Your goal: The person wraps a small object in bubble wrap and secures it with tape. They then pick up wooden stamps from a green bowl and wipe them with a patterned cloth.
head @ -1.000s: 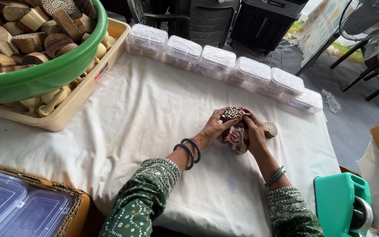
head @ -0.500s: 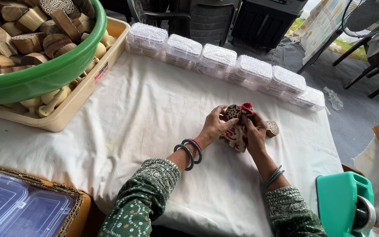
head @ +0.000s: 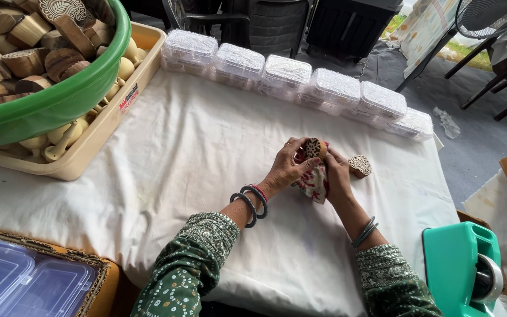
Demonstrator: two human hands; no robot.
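Wooden stamp [head: 315, 147] now sits atop the red-print pouch [head: 314, 183], mid-cloth [head: 177, 152]. Left hand [head: 289, 167] and right hand [head: 337, 176] fingers both closed around stamp and pouch. Since a second ago the bundle has barely shifted; a second stamp [head: 360, 166] lies just right of it.

A small craft workshop or packing stall is suggested by a table draped in white cloth [head: 177, 152]. At its far edge a row of clear lidded plastic boxes [head: 300, 85] is lined up. To its left a green plastic basin of carved wooden blocks [head: 42, 64] is set, and at its near right corner a teal tape dispenser [head: 462, 270].
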